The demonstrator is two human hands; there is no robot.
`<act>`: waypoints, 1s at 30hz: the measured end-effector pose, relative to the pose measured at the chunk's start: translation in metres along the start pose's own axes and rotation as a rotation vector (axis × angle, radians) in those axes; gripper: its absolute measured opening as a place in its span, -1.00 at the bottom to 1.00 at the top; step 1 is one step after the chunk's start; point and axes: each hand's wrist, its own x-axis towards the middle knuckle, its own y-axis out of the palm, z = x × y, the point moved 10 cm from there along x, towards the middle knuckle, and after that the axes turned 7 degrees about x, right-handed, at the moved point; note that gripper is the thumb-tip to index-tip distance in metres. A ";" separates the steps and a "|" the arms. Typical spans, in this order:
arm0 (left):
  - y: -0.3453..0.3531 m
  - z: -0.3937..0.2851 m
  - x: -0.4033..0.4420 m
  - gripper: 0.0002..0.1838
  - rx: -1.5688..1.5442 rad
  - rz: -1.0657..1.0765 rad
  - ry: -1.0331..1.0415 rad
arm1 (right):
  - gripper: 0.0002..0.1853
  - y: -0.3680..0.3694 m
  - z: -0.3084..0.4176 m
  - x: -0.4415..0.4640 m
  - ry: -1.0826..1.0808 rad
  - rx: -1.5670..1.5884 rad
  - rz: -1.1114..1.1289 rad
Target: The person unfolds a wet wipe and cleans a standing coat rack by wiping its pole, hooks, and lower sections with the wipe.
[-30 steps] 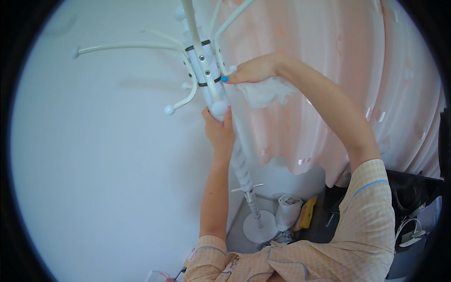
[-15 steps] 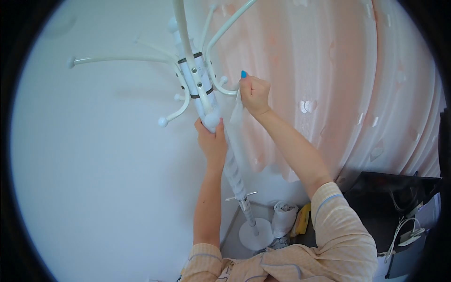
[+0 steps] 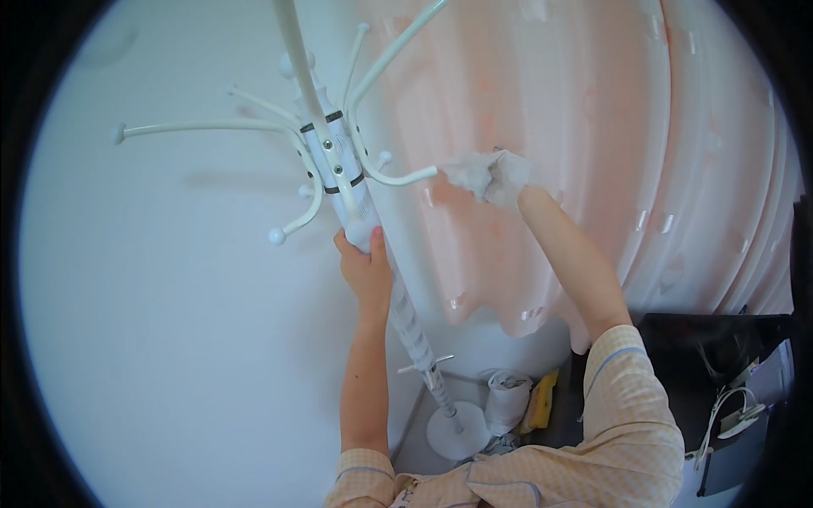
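Cloth (image 3: pixel 483 176) mostly hides the right hand (image 3: pixel 529 196); 2 coat rack hooks (image 3: pixel 308 83) are cropped.

1 head-worn camera looks forward and steeply down. The coat stand (image 3: pixel 407 324) has its hooks (image 3: pixel 398 181) near the lens, its round base (image 3: pixel 458 433) farther off below.

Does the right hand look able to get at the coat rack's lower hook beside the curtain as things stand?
Probably yes: the right hand is just beyond the tip of the lower hook, with only its white cloth visibly between them.
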 end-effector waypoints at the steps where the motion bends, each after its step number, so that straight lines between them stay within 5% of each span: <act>1: -0.001 0.004 -0.001 -0.58 0.072 -0.014 -0.006 | -0.68 0.026 0.019 -0.027 -0.270 -0.624 0.097; 3: -0.003 0.005 -0.002 -0.56 0.128 -0.021 -0.013 | -0.66 0.061 0.024 -0.049 -0.539 -1.261 0.173; 4: -0.004 0.003 -0.002 -0.55 0.122 -0.010 -0.038 | -0.67 0.069 0.036 -0.055 -0.678 -1.233 0.156; 11: -0.002 0.003 -0.001 -0.55 0.017 -0.009 -0.036 | -0.70 0.165 0.170 -0.101 -1.235 -0.285 0.223; 18: -0.003 -0.001 -0.002 -0.56 0.029 -0.002 -0.041 | -0.70 0.229 0.176 -0.074 -1.003 0.051 0.223; 21: -0.001 0.004 -0.003 -0.57 0.022 0.007 -0.069 | -0.70 0.253 0.172 -0.056 -0.668 0.237 0.905; 22: -0.001 0.006 -0.003 -0.57 0.016 0.013 -0.076 | -0.70 0.251 0.171 -0.056 -0.664 0.234 0.907; 24: -0.001 0.007 -0.002 -0.57 0.007 0.016 -0.087 | -0.71 0.269 0.151 -0.102 -0.543 0.270 1.514; 27: 0.001 0.005 -0.004 -0.61 -0.003 0.054 -0.087 | -0.72 0.278 0.148 -0.110 -0.328 0.432 1.733; 30: -0.002 -0.001 0.000 -0.64 0.009 0.016 0.017 | -0.74 0.281 0.141 -0.110 -0.357 0.371 1.706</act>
